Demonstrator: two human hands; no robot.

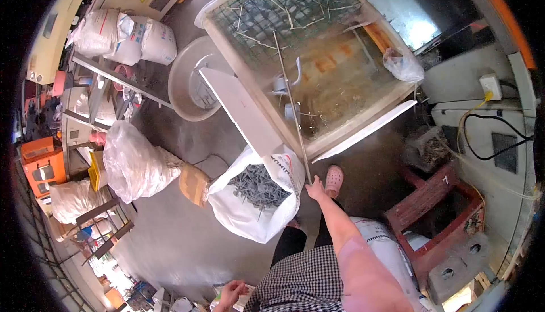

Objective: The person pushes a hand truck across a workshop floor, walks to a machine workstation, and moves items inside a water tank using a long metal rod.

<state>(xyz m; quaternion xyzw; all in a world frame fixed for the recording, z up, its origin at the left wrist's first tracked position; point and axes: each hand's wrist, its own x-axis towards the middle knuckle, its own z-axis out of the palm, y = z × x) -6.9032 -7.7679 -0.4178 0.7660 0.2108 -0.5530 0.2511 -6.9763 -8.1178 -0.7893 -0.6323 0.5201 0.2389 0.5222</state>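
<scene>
My right hand (pixel 315 188) is closed around the lower end of a long thin rod (pixel 290 99). The rod reaches up over the near left edge of a large water tank (pixel 340 102). Beside the rod, grey plastic parts (pixel 292 111) sit in the tank. My left hand (pixel 231 293) is low in the view, beside the checked apron (pixel 301 281), its fingers curled; whether it holds anything cannot be made out. An open white sack (pixel 244 221) full of small grey pieces (pixel 260 187) stands left of my right hand, next to a white board (pixel 241 110).
A round tub (pixel 179 85) stands left of the tank. Filled sacks (pixel 159 40) and a plastic bag (pixel 133 161) are at the left. A red metal frame (pixel 423 207) and a grey cabinet (pixel 494 153) are at the right. Green mesh (pixel 284 14) covers the tank's far part.
</scene>
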